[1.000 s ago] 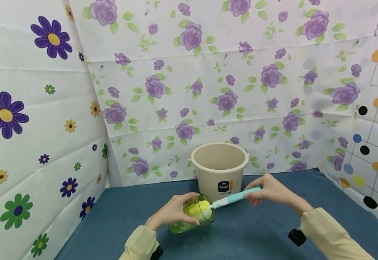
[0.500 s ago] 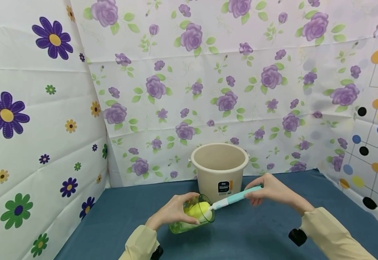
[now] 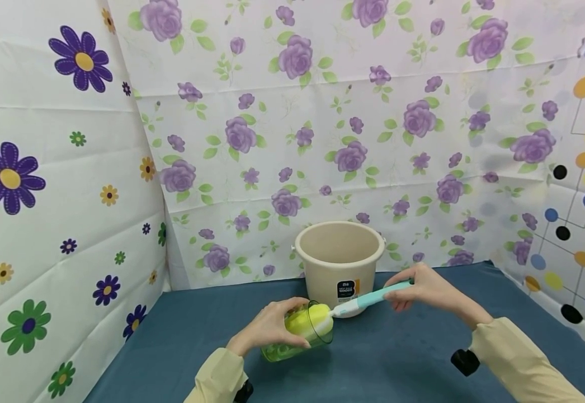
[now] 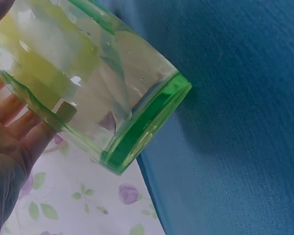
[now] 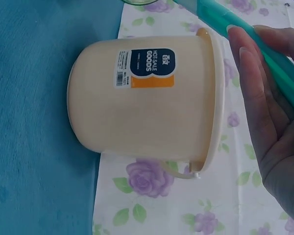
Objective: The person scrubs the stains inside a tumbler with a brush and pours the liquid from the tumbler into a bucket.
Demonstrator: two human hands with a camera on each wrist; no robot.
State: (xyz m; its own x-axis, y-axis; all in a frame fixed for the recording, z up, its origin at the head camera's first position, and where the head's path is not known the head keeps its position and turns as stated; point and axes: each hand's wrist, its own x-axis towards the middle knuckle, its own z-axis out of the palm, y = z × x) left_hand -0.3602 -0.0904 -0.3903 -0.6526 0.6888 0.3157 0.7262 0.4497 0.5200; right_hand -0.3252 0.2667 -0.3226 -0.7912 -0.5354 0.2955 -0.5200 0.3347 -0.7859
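Observation:
My left hand (image 3: 271, 326) grips a clear green glass (image 3: 284, 351), tilted with its mouth toward the right. Inside the glass sits the yellow and white sponge head (image 3: 308, 321) of a cup brush. The brush's teal and white handle (image 3: 370, 298) slants up to the right, and my right hand (image 3: 425, 288) pinches its far end between thumb and fingers. In the left wrist view the thick green base (image 4: 147, 125) of the glass shows over the blue cloth. The right wrist view has the teal handle (image 5: 235, 27) between thumb and fingers.
A beige bucket (image 3: 340, 268) with a label stands just behind the glass and brush, overlapped by the handle in the head view. Blue cloth (image 3: 197, 324) covers the table. Flower-patterned sheets (image 3: 272, 168) hang at the back and sides.
My right hand has moved slightly up and to the right, drawing the sponge head a little toward the mouth of the glass. The left hand and glass have stayed nearly still.

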